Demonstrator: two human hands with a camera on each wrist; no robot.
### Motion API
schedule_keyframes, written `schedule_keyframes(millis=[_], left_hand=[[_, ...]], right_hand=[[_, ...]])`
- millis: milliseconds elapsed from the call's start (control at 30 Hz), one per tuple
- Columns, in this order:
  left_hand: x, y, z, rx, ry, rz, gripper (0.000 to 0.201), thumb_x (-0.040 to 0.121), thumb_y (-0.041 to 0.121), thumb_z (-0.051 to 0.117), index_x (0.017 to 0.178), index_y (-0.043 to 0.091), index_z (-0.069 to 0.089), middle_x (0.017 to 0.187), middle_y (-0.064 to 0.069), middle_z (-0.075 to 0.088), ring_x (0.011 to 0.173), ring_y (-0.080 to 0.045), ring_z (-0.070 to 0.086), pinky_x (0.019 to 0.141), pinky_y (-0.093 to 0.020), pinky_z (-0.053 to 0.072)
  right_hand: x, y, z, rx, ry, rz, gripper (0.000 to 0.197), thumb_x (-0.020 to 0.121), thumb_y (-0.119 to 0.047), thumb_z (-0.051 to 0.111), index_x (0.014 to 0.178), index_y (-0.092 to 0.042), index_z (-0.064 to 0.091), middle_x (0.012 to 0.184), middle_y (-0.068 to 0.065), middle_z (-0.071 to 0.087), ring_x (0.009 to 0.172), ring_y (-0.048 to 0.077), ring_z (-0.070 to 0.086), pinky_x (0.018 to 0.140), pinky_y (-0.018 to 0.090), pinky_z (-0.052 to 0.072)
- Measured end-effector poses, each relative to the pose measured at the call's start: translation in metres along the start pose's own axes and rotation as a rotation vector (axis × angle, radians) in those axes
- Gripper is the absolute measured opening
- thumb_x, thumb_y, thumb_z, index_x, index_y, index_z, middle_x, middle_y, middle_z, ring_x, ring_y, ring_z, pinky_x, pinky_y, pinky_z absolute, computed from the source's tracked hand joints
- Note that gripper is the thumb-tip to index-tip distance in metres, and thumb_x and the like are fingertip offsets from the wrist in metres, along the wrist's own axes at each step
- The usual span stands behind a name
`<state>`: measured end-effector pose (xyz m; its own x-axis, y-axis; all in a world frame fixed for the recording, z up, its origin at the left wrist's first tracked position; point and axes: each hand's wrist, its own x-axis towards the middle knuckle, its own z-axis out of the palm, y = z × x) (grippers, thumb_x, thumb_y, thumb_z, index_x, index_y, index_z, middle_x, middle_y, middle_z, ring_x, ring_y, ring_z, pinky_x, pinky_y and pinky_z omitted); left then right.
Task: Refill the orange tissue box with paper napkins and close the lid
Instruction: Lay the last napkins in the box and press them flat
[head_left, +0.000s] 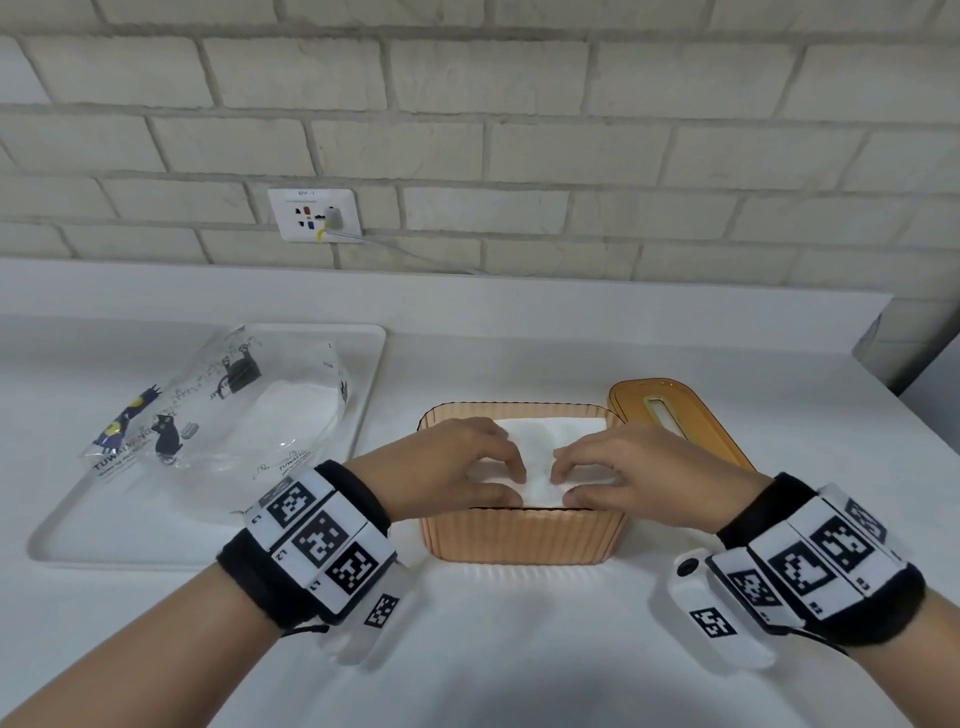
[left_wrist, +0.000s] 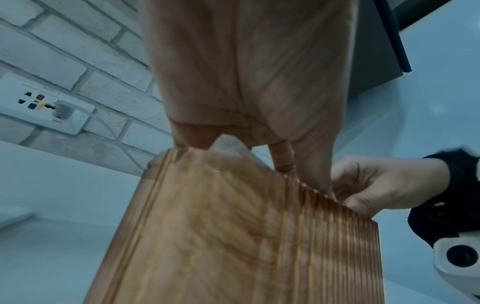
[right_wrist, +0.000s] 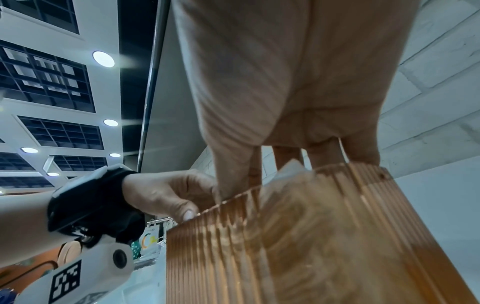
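The orange ribbed tissue box (head_left: 519, 535) stands open at the middle of the white counter, with white paper napkins (head_left: 550, 431) lying in it. My left hand (head_left: 511, 486) and right hand (head_left: 563, 486) meet over the stack, fingers curled and thumbs by the near rim, pinching the top napkin. In the wrist views a napkin corner (left_wrist: 228, 146) (right_wrist: 291, 170) pokes above the box wall (left_wrist: 233, 236) (right_wrist: 311, 246), and the fingertips are hidden inside the box. The orange lid (head_left: 691, 415) with its slot lies just behind and right of the box.
A clear printed napkin bag (head_left: 218, 415) still holding napkins lies on a white tray (head_left: 104, 540) at the left. A wall socket (head_left: 314, 213) with a plugged-in cable sits on the brick wall. The counter ends at the far right.
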<state>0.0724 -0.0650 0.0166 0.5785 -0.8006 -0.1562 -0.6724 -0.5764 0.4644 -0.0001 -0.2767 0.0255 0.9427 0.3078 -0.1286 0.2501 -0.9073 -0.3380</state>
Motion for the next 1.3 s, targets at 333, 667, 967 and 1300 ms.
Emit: schedule_keyframes(millis=[333, 667, 967, 1300], left_hand=[[0.007, 0.003, 0.004, 0.039, 0.044, 0.052, 0.009, 0.088, 0.026, 0.063, 0.093, 0.019, 0.063, 0.109, 0.007, 0.055, 0.098, -0.012, 0.054, 0.088, -0.028, 0.044], [0.006, -0.005, 0.001, -0.046, 0.087, 0.045, 0.020, 0.091, 0.028, 0.054, 0.093, 0.012, 0.066, 0.106, -0.003, 0.069, 0.106, -0.022, 0.061, 0.092, -0.042, 0.046], [0.008, -0.004, -0.002, -0.062, 0.101, 0.000, 0.032, 0.091, 0.031, 0.054, 0.103, 0.005, 0.069, 0.107, -0.010, 0.069, 0.103, -0.024, 0.061, 0.095, -0.036, 0.044], [0.013, -0.004, 0.000, -0.030, 0.178, 0.026, 0.017, 0.095, 0.017, 0.051, 0.094, 0.007, 0.066, 0.101, -0.006, 0.071, 0.098, -0.021, 0.063, 0.088, -0.036, 0.047]], right_hand=[[0.007, 0.003, -0.006, -0.024, -0.083, -0.014, 0.016, 0.085, -0.042, 0.061, 0.100, -0.035, 0.062, 0.076, -0.019, 0.057, 0.071, -0.002, 0.048, 0.064, 0.019, 0.035], [-0.002, 0.002, -0.006, 0.077, -0.044, -0.014, 0.023, 0.090, -0.043, 0.050, 0.069, -0.049, 0.042, 0.094, -0.007, 0.069, 0.108, 0.019, 0.061, 0.084, 0.040, 0.048], [-0.004, 0.003, -0.005, 0.125, -0.012, -0.006, 0.029, 0.094, -0.029, 0.051, 0.071, -0.045, 0.043, 0.109, -0.010, 0.068, 0.112, 0.013, 0.058, 0.091, 0.037, 0.046], [-0.001, 0.005, 0.000, 0.106, 0.067, 0.022, 0.012, 0.092, -0.032, 0.055, 0.096, -0.022, 0.062, 0.117, -0.012, 0.066, 0.103, 0.011, 0.061, 0.089, 0.031, 0.046]])
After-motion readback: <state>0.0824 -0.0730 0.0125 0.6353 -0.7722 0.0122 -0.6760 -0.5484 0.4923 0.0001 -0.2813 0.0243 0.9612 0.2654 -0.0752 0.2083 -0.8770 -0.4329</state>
